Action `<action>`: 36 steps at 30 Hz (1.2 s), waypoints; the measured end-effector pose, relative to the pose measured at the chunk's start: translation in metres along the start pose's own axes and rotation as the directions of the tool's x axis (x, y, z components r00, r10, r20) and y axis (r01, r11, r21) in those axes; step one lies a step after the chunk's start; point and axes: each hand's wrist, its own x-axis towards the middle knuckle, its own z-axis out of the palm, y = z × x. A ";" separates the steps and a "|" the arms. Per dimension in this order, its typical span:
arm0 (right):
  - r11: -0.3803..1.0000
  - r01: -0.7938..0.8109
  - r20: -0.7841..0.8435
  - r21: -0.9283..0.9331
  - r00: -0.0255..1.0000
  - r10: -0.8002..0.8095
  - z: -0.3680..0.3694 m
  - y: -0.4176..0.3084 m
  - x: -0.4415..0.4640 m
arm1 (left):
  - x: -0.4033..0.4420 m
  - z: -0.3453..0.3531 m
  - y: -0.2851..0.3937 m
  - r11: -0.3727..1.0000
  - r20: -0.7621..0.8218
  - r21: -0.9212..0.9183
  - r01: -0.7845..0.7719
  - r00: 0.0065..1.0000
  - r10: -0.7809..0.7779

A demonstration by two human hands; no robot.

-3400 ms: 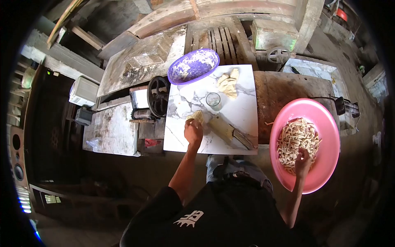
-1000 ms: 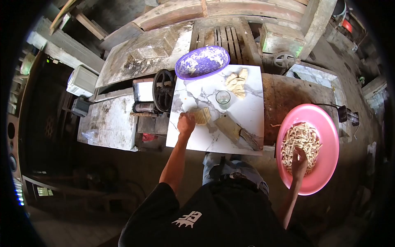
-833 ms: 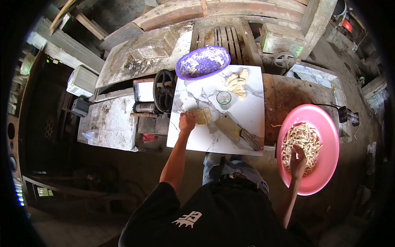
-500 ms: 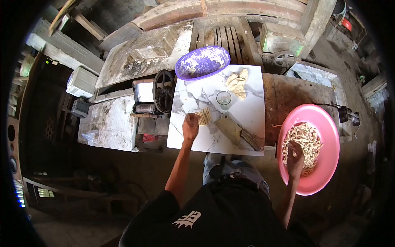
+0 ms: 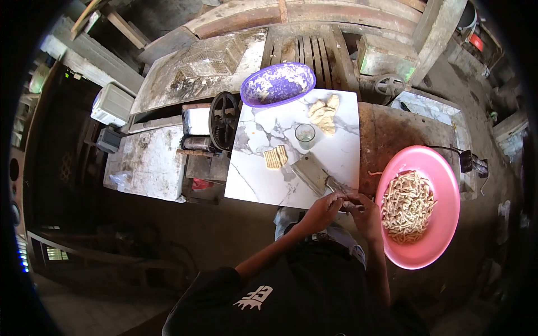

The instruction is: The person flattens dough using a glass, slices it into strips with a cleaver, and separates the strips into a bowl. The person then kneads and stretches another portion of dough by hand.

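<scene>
My left hand (image 5: pixel 327 210) and my right hand (image 5: pixel 363 214) meet at the front edge of the marble-patterned board (image 5: pixel 252 185), fingers curled together. Whatever they hold, if anything, is hidden. They cover the end of the handle of a cleaver (image 5: pixel 310 173), which lies flat on the board; whether they touch it I cannot tell. To the left of its blade lies a small block of dough cut into strips (image 5: pixel 276 158). A clear glass (image 5: pixel 305 134) stands behind the cleaver, with pale dough pieces (image 5: pixel 324 115) farther back.
On the right a pink basin (image 5: pixel 448 224) holds many dough strips (image 5: pixel 408 207). A purple basin (image 5: pixel 274 84) with white residue rests at the board's back edge. Left of the board stands a machine with a dark handwheel (image 5: pixel 223 120). A wire cage (image 5: pixel 210 59) sits at the back left.
My left hand has left the cut dough block and moved right to the cleaver's handle. My right hand has come out of the pink basin and moved left to meet it.
</scene>
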 end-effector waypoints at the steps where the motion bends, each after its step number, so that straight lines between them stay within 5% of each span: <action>1: 1.000 0.002 0.000 -0.002 1.000 -0.002 -0.001 -0.001 0.000 | 0.000 -0.001 0.000 0.996 0.043 -0.078 0.046 0.998 -0.043; 6: 1.000 -0.006 -0.029 -0.030 1.000 0.005 -0.006 0.002 -0.004 | -0.002 0.002 0.001 0.988 0.111 -0.126 0.090 0.991 -0.076; 9: 0.999 0.043 -0.093 0.019 0.995 -0.041 -0.005 0.013 -0.004 | -0.002 0.005 -0.006 0.961 0.023 -0.255 0.103 0.995 -0.100; 11: 1.000 0.003 -0.145 0.018 0.990 -0.001 -0.010 0.008 -0.008 | 0.004 -0.005 -0.040 0.994 -0.016 0.052 -0.092 0.996 0.093; 12: 0.999 -0.038 -0.194 0.020 0.980 0.041 -0.013 0.005 -0.010 | 0.006 -0.012 -0.045 0.994 -0.013 0.052 -0.094 0.995 0.095; 16: 0.951 0.056 -0.291 0.304 0.956 0.037 -0.037 0.019 -0.018 | 0.026 -0.080 -0.088 0.996 -0.303 -0.085 -0.040 0.953 0.012; 18: 0.975 0.081 -0.390 0.207 0.921 0.007 -0.059 0.042 -0.017 | 0.034 -0.121 -0.092 0.962 -0.493 0.228 0.151 0.870 -0.020; 22: 0.999 -0.015 -0.545 0.041 0.837 0.035 -0.086 0.064 -0.020 | 0.051 -0.188 -0.145 0.823 -0.685 0.464 0.327 0.722 0.099; 24: 0.955 -0.152 -0.593 -0.255 0.805 -0.031 -0.098 0.084 -0.024 | 0.058 -0.214 -0.168 0.704 -0.592 0.577 0.413 0.806 0.013; 26: 0.942 -0.174 -0.619 -0.286 0.784 -0.044 -0.103 0.099 -0.028 | 0.055 -0.208 -0.156 0.595 -0.586 0.677 0.433 0.806 0.080; 30: 0.889 -0.238 -0.648 -0.392 0.757 -0.083 -0.112 0.134 -0.036 | 0.059 -0.202 -0.146 0.492 -0.578 0.713 0.500 0.816 0.008; 36: 0.908 -0.267 -0.657 -0.324 0.754 -0.013 -0.106 0.129 -0.043 | 0.059 -0.203 -0.157 0.596 -0.594 0.686 0.418 0.795 0.126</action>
